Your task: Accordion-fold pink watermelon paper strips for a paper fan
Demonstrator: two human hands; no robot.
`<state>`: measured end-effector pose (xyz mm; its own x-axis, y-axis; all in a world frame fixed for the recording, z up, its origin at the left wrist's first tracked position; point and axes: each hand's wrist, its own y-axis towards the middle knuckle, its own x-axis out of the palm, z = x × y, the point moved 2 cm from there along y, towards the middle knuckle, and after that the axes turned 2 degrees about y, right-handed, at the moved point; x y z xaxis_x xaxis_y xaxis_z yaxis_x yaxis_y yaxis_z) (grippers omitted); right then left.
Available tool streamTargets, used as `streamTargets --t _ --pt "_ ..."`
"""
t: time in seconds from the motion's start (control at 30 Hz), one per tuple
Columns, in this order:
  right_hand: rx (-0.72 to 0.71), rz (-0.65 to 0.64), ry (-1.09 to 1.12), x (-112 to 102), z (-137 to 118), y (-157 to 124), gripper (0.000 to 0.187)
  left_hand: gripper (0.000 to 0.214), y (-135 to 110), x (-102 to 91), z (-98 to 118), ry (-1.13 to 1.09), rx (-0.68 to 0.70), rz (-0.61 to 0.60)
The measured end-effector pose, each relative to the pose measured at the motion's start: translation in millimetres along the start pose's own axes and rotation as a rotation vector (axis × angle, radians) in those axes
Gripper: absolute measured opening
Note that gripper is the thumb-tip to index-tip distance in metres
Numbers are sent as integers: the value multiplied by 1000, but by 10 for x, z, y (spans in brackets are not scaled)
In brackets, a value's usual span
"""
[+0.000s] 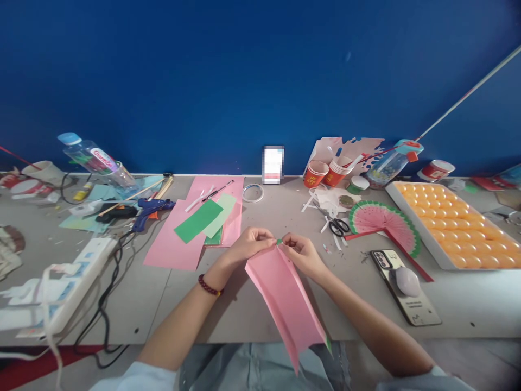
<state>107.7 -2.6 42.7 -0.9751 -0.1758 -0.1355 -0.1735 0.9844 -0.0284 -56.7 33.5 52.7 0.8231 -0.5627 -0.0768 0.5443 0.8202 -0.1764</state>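
Note:
Both hands meet at the far end of a creased pink sheet of paper [280,296], which hangs toward my lap past the table's front edge. Its far end has a small green edge, and another bit of green shows at its near right corner. My left hand [254,243] pinches the far end from the left, thumb and fingertips together. On the other side, my right hand [301,252] grips the same end with bent fingers. A folded watermelon paper fan [385,220] with red strips lies to the right, beside black-handled scissors [338,227].
Pink sheets [171,244] and a green paper piece [199,221] lie left of centre. A blue glue gun [150,210] and a power strip [77,285] with cables sit farther left. Right are a phone [423,312] and a tray of orange balls [456,228]. A tape roll [253,193] lies behind.

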Motion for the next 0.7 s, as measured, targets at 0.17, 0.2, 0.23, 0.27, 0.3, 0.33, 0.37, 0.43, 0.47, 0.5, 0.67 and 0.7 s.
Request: streamTargets --t 0.17,0.2,0.23,0.27,0.3,0.33,0.37,0.43,0.47,0.5,0.67,0.7 --pt "3 -14 -34 3 5 3 25 29 14 -4 -5 12 -5 15" --pt "-2 -13 -40 3 10 2 25 29 16 -6 -11 10 -4 17" --pt "-8 -14 -47 3 15 1 25 28 19 -8 -18 7 -3 18" --pt "-13 -15 -54 4 19 -1 24 27 21 -9 -25 4 -1 16" --pt "-17 -15 -61 4 21 -3 24 26 23 -11 -31 0 2 13" --pt "-20 -15 -68 3 22 -5 24 24 25 -14 -36 -3 4 12" --pt "-22 -16 -74 2 22 -6 24 23 27 -16 -39 -5 7 13" --pt "-28 -19 -83 -4 18 -6 23 22 32 -21 -45 0 8 13" --pt "-33 -22 -85 -7 16 -5 23 22 34 -23 -48 5 5 15" --pt "-38 -26 -86 -12 16 -2 23 21 35 -24 -53 12 2 16" --pt "-39 -46 -82 -35 53 13 24 21 35 -12 -77 39 -3 0" --pt "-37 -43 -77 -37 67 15 24 21 33 -6 -78 43 -4 -5"
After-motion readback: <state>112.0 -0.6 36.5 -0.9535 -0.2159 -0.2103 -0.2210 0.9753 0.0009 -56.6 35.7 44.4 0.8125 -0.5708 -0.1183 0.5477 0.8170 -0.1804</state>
